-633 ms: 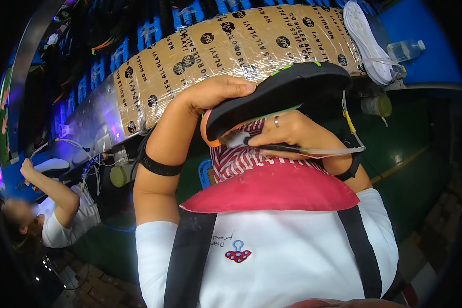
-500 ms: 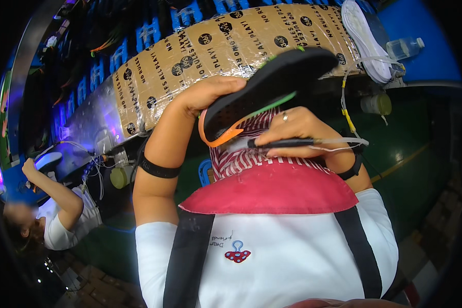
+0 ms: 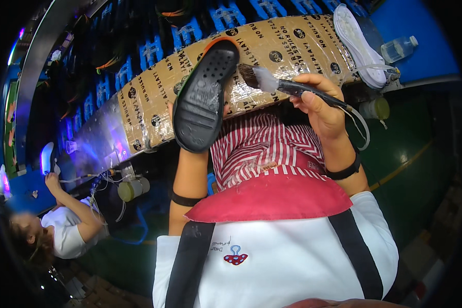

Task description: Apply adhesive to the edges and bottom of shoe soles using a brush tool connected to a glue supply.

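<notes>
- We are holding the black shoe aloft before the near side of the cardboard cover, its sole-like face turned toward us and its orange-rimmed end pointing away from our body.
- Our left hand is supporting it from behind; only bits of the fingers are showing at its edges, so we are not able to see how widely they are spreading, though they seem to be gripping it.
- Our right hand is curling its fingers and thumb closely around the handle of the brush, from which a clear tube is trailing.
- The dark bristles are sitting right by the shoe's right edge; whether they are touching, we are unable to say.
- Judging by this, we are working on the brushing step, around the shoe's rim.
- For the next move, we are probably needing a steady left hold, the edge angled toward the bristles, and light, even pressure.
</notes>
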`<action>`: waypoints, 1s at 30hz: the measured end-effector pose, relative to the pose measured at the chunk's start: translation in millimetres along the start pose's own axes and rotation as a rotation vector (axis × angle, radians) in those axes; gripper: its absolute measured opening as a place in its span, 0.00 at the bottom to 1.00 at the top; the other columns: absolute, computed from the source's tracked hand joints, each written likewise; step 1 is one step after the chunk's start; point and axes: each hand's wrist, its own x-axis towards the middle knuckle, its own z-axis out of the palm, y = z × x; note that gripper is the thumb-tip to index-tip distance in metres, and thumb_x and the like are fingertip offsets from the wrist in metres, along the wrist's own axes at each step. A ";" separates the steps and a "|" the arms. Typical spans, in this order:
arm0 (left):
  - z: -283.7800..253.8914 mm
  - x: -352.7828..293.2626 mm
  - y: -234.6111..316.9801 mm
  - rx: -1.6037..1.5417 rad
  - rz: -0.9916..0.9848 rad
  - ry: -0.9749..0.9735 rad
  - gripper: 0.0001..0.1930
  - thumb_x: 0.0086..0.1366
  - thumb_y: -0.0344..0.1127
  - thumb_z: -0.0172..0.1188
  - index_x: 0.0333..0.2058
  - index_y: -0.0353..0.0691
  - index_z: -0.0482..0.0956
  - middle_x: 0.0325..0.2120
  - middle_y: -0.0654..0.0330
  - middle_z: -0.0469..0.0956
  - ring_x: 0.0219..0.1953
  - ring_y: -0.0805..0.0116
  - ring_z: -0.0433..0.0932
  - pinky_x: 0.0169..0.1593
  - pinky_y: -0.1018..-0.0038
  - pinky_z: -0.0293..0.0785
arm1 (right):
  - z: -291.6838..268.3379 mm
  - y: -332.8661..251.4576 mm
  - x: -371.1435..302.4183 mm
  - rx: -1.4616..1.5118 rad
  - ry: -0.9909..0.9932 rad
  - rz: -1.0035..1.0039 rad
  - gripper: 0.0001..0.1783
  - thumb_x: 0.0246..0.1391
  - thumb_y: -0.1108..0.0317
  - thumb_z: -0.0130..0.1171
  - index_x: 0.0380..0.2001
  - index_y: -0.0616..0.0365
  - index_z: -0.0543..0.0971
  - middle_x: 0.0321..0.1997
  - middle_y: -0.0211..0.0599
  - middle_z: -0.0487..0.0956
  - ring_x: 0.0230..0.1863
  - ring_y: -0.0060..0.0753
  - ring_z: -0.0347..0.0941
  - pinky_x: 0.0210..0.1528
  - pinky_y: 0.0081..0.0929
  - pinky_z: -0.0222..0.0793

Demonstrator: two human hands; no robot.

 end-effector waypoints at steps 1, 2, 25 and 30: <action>-8.8 0.2 -4.4 -0.071 -0.033 -0.080 0.37 0.59 0.63 0.36 0.58 0.40 0.56 0.55 0.46 0.61 0.53 0.45 0.65 0.52 0.43 0.63 | -1.9 2.9 0.9 0.012 0.026 0.023 0.15 0.48 0.73 0.57 0.41 0.67 0.74 0.30 0.36 0.78 0.30 0.19 0.72 0.31 0.11 0.66; 5.8 -4.3 -15.3 -0.031 0.006 -0.012 0.36 0.60 0.61 0.35 0.58 0.39 0.56 0.54 0.44 0.62 0.52 0.45 0.66 0.50 0.44 0.65 | -3.7 3.9 0.5 0.010 0.041 0.014 0.15 0.48 0.73 0.57 0.41 0.67 0.74 0.30 0.36 0.78 0.30 0.19 0.72 0.31 0.11 0.66; 19.9 -23.1 -100.1 -0.023 -0.135 0.193 0.36 0.57 0.62 0.39 0.56 0.40 0.61 0.50 0.51 0.68 0.49 0.55 0.70 0.52 0.61 0.68 | 36.6 46.2 38.6 -0.966 0.253 -0.450 0.10 0.43 0.69 0.60 0.31 0.61 0.76 0.25 0.47 0.76 0.25 0.43 0.74 0.28 0.29 0.69; 19.3 -20.7 -97.7 -0.019 -0.104 0.150 0.36 0.57 0.62 0.39 0.56 0.41 0.61 0.50 0.52 0.68 0.50 0.56 0.70 0.53 0.61 0.68 | 36.7 42.0 36.7 -0.814 0.030 -0.553 0.09 0.40 0.71 0.60 0.28 0.61 0.76 0.22 0.45 0.76 0.24 0.43 0.74 0.27 0.31 0.68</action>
